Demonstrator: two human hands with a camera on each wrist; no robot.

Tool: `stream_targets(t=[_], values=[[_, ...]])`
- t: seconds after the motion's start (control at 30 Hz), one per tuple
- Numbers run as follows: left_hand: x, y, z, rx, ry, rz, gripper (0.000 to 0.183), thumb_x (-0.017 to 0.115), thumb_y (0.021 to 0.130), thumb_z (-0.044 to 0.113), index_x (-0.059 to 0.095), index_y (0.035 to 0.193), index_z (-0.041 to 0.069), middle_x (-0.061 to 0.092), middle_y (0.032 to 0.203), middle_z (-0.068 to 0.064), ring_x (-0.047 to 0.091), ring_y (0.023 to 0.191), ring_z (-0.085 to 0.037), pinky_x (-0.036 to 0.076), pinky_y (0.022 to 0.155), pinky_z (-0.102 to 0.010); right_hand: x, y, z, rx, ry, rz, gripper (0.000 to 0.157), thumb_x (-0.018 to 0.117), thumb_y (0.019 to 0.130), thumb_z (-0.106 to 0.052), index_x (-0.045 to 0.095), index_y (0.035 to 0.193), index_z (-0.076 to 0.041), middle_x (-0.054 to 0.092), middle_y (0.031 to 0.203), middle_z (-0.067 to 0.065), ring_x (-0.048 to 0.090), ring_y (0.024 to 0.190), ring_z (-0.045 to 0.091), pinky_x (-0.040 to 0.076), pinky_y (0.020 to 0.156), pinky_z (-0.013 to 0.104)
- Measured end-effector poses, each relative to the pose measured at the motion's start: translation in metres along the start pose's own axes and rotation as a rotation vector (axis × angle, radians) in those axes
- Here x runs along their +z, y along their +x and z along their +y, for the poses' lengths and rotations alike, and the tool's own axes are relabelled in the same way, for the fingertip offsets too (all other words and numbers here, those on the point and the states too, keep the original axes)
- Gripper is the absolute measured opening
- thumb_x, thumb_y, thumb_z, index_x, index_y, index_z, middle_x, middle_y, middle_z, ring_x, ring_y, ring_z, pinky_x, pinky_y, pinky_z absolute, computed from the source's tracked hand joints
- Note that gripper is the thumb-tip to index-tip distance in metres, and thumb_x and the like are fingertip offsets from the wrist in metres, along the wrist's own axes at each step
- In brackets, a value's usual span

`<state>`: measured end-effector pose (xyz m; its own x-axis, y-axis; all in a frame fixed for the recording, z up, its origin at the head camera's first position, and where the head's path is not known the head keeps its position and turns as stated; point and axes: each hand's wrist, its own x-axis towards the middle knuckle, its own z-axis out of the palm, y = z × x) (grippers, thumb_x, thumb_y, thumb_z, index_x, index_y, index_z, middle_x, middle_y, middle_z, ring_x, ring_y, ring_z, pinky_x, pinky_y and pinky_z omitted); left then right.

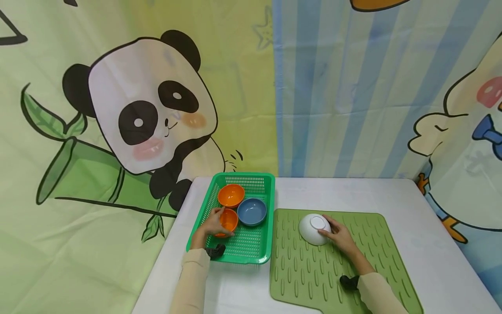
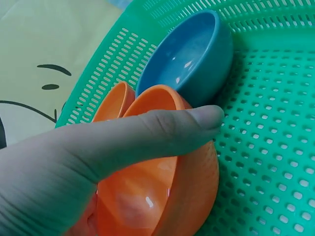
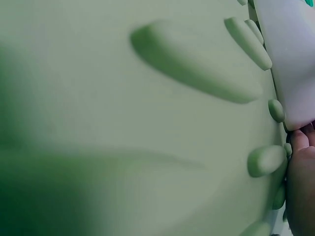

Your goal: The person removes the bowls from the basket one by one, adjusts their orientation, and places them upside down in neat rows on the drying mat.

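Observation:
My left hand holds an orange bowl inside the green basket, thumb at one side and fingers at the other. In the left wrist view its thumb crosses over that bowl; the other fingers are mostly hidden. A second orange bowl and a blue bowl stand upright beside it. On the green mat, a white bowl lies upside down. My right hand grips it by its right side, thumb near the base; the right wrist view catches only part of both.
The basket is left of the ridged mat, both on a white-covered table. Behind the table hangs a printed curtain with a panda on its left part. Black wrist straps show at both sleeves.

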<state>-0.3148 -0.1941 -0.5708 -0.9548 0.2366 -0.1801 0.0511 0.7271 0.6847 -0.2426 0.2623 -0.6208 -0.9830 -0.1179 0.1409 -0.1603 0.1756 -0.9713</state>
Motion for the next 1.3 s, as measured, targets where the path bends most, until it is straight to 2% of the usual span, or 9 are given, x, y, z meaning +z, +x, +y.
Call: stream_targets(t=[0.3, 0.43, 0.6, 0.73, 0.87, 0.9, 1.0, 1.13, 1.3], values=[[-0.005, 0.004, 0.008, 0.010, 0.077, 0.021, 0.106, 0.088, 0.058, 0.029, 0.031, 0.141, -0.001, 0.029, 0.134, -0.023, 0.043, 0.112, -0.038, 0.042, 0.091, -0.052, -0.004, 0.000, 0.000, 0.005, 0.004, 0.002, 0.067, 0.067, 0.084, -0.008, 0.032, 0.139, 0.008, 0.025, 0.143, 0.030, 0.024, 0.130, 0.043, 0.031, 0.100, 0.045], [-0.009, 0.004, 0.016, 0.038, 0.112, 0.047, 0.105, 0.088, 0.057, 0.037, 0.035, 0.138, -0.004, 0.035, 0.129, -0.024, 0.048, 0.105, -0.036, 0.046, 0.086, -0.050, -0.006, -0.001, 0.000, -0.003, 0.008, -0.002, 0.067, 0.067, 0.084, -0.006, 0.031, 0.139, 0.009, 0.025, 0.143, 0.031, 0.023, 0.130, 0.044, 0.031, 0.100, 0.046], [-0.017, 0.007, 0.044, 0.129, 0.069, 0.135, 0.104, 0.085, 0.057, 0.046, 0.038, 0.137, -0.001, 0.038, 0.126, -0.021, 0.050, 0.102, -0.034, 0.048, 0.081, -0.048, -0.008, -0.001, 0.000, 0.016, -0.009, 0.009, 0.068, 0.068, 0.084, -0.009, 0.032, 0.139, 0.007, 0.025, 0.143, 0.030, 0.024, 0.130, 0.043, 0.032, 0.099, 0.044], [-0.021, 0.005, 0.085, 0.251, -0.016, 0.215, 0.100, 0.084, 0.058, 0.048, 0.038, 0.138, 0.007, 0.040, 0.126, -0.012, 0.050, 0.104, -0.029, 0.049, 0.081, -0.044, -0.009, -0.002, 0.001, 0.014, 0.003, 0.007, 0.068, 0.068, 0.084, -0.008, 0.032, 0.139, 0.008, 0.024, 0.143, 0.031, 0.023, 0.130, 0.044, 0.036, 0.099, 0.037], [-0.015, -0.004, 0.136, 0.435, -0.148, 0.243, 0.097, 0.085, 0.059, 0.044, 0.037, 0.138, 0.013, 0.038, 0.127, -0.006, 0.047, 0.110, -0.023, 0.047, 0.088, -0.042, -0.009, -0.003, 0.001, 0.012, 0.011, 0.006, 0.067, 0.068, 0.084, -0.007, 0.032, 0.138, 0.009, 0.025, 0.142, 0.032, 0.024, 0.129, 0.044, 0.040, 0.094, 0.022], [-0.012, -0.007, 0.149, 0.489, -0.194, 0.239, 0.097, 0.085, 0.059, 0.043, 0.037, 0.138, 0.014, 0.038, 0.127, -0.005, 0.046, 0.113, -0.021, 0.045, 0.091, -0.041, -0.008, -0.003, 0.001, 0.011, 0.006, 0.006, 0.067, 0.067, 0.084, -0.007, 0.032, 0.138, 0.009, 0.025, 0.142, 0.032, 0.025, 0.129, 0.045, 0.040, 0.094, 0.022], [0.000, -0.014, 0.181, 0.647, -0.356, 0.193, 0.097, 0.086, 0.061, 0.038, 0.035, 0.139, 0.013, 0.035, 0.131, -0.005, 0.043, 0.123, -0.020, 0.037, 0.100, -0.038, -0.007, -0.003, 0.001, 0.010, 0.007, 0.005, 0.066, 0.068, 0.083, -0.006, 0.033, 0.138, 0.009, 0.026, 0.142, 0.031, 0.026, 0.128, 0.044, 0.041, 0.093, 0.023], [0.016, -0.025, 0.213, 0.820, -0.552, 0.092, 0.097, 0.084, 0.064, 0.033, 0.032, 0.141, 0.006, 0.031, 0.137, -0.010, 0.035, 0.130, -0.025, 0.032, 0.103, -0.038, -0.006, 0.001, 0.006, 0.001, 0.034, -0.007, 0.066, 0.068, 0.083, -0.005, 0.033, 0.138, 0.009, 0.027, 0.142, 0.031, 0.027, 0.128, 0.044, 0.042, 0.093, 0.024], [0.026, -0.046, 0.239, 0.925, -0.635, 0.000, 0.097, 0.082, 0.067, 0.033, 0.028, 0.138, -0.005, 0.028, 0.137, -0.021, 0.031, 0.131, -0.035, 0.030, 0.102, -0.045, -0.005, 0.009, 0.023, 0.004, 0.049, -0.027, 0.067, 0.068, 0.083, -0.008, 0.034, 0.139, 0.006, 0.029, 0.143, 0.027, 0.027, 0.130, 0.040, 0.040, 0.096, 0.031]])
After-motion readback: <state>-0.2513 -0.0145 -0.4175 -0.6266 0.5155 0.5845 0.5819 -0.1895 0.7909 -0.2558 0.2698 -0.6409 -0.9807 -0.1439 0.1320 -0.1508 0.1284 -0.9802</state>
